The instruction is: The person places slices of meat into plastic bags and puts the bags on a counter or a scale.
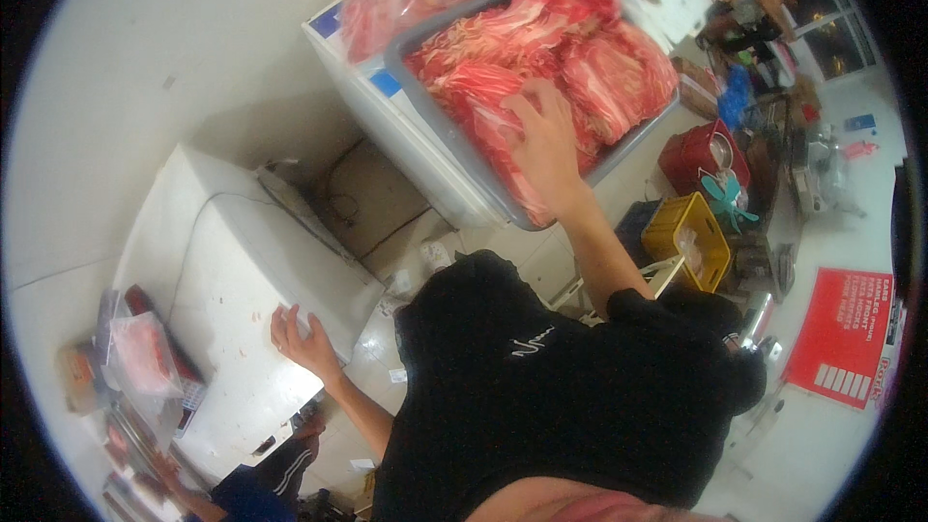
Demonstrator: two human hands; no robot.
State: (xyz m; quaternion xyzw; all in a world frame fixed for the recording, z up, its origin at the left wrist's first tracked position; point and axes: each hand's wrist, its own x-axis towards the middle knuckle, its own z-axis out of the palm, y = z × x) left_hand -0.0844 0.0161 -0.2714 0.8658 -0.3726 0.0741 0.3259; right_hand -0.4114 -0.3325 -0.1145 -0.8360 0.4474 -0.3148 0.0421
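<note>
The raw meat (pixel 590 87) is in a grey tray (pixel 440 130), which stands on the far white surface (pixel 425 169). The meat rises above the rim at the far side. The right hand (pixel 546 135) comes over the near edge of the tray, and its fingers are on the meat; I cannot tell if this grip holds a piece or only rests there. The left hand (pixel 307 343) is at the near right edge of the left white surface (pixel 242 314); its grip is wide, with fingers spread and holding nothing.

Left of the tray, a narrow strip of its surface is free, and a plastic bag (pixel 372 19) with meat lies close to the far left side. Between the two surfaces there is a gap, where the floor (pixel 396 232) shows. On the left surface, open room extends from the left hand to another plastic bag (pixel 145 358) at the left. A yellow crate (pixel 715 246) stands right of the right forearm, apart from the tray.
</note>
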